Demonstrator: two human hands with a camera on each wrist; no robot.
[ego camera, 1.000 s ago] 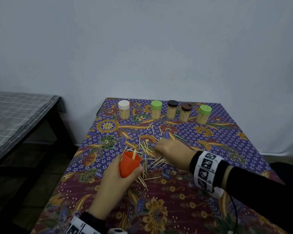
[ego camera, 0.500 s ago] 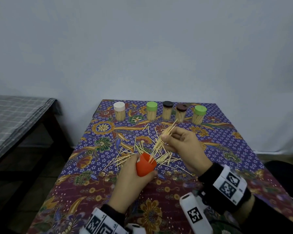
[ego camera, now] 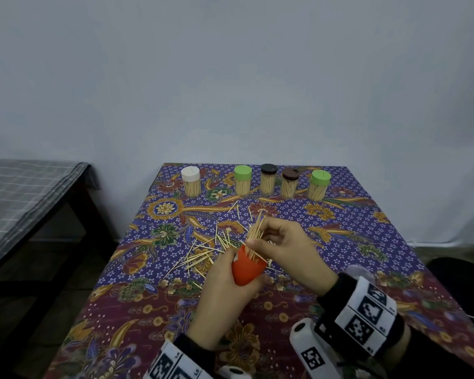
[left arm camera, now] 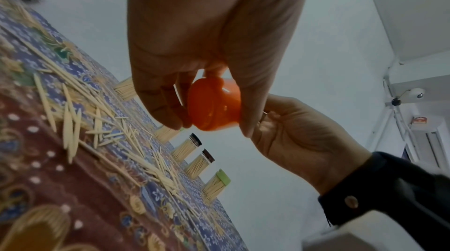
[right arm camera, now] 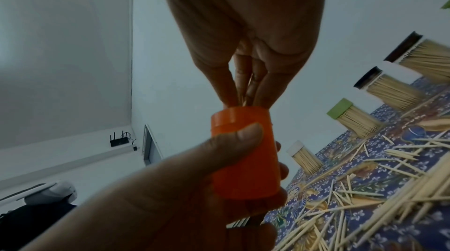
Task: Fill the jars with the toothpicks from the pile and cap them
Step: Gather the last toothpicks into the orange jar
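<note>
Table: patterned cloth [ego camera: 367, 236] spreads under both hands.
Capped jars: five full ones [ego camera: 267, 179] lined up well beyond the hands, at the far edge.
Pile: loose toothpicks [ego camera: 203, 250] scattered just beyond and left of the left hand.
Left hand: left hand [ego camera: 225, 294] wraps the orange jar [ego camera: 248, 269], tilted, mouth toward the right hand.
Right hand: right hand [ego camera: 288, 251] pinches a bundle of toothpicks [ego camera: 255, 233], its lower ends inside the jar mouth.
Hard to see: how full the orange jar is, its wall being opaque.
</note>
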